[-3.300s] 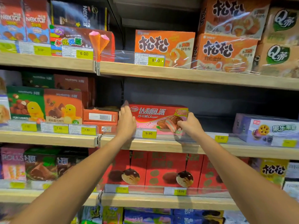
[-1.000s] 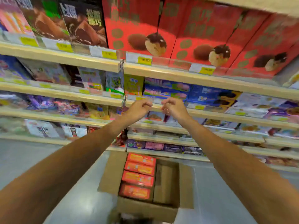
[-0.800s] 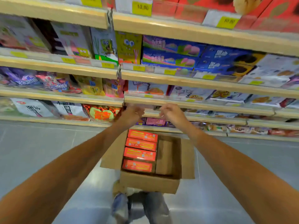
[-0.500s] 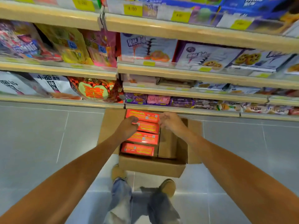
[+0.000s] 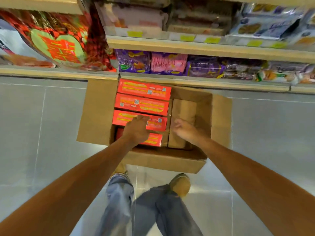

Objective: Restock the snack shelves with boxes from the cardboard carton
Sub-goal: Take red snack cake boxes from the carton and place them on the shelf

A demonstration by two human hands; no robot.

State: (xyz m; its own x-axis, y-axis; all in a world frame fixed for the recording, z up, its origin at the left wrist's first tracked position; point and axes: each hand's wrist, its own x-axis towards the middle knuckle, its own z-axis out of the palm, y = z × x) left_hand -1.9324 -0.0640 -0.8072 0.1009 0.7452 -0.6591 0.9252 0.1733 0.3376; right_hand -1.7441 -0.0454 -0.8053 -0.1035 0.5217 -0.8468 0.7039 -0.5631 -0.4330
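Note:
An open cardboard carton [image 5: 97, 113] stands on the floor against the lowest shelf. Its left half holds a row of several red snack boxes; the farthest [image 5: 144, 89] and the second [image 5: 141, 103] lie uncovered. My left hand [image 5: 136, 130] reaches down over the two nearer boxes, fingertips touching the top of the third box [image 5: 158, 123], with no visible grip. My right hand [image 5: 185, 130] hovers over the carton's right half, fingers loosely curled and holding nothing. Beneath it is only brown cardboard [image 5: 183, 109].
The lowest shelf edge [image 5: 204, 81] runs just behind the carton, with purple and pink snack packets [image 5: 167, 63] on it. A large red bag with a heart [image 5: 58, 46] sits at left. My shoes [image 5: 180, 184] stand right before the carton on grey floor tiles [image 5: 42, 133].
My view has swung down from the upper shelves to the carton. Both hands, which held a red box on the shelf, came down empty into the carton; the left now touches a box.

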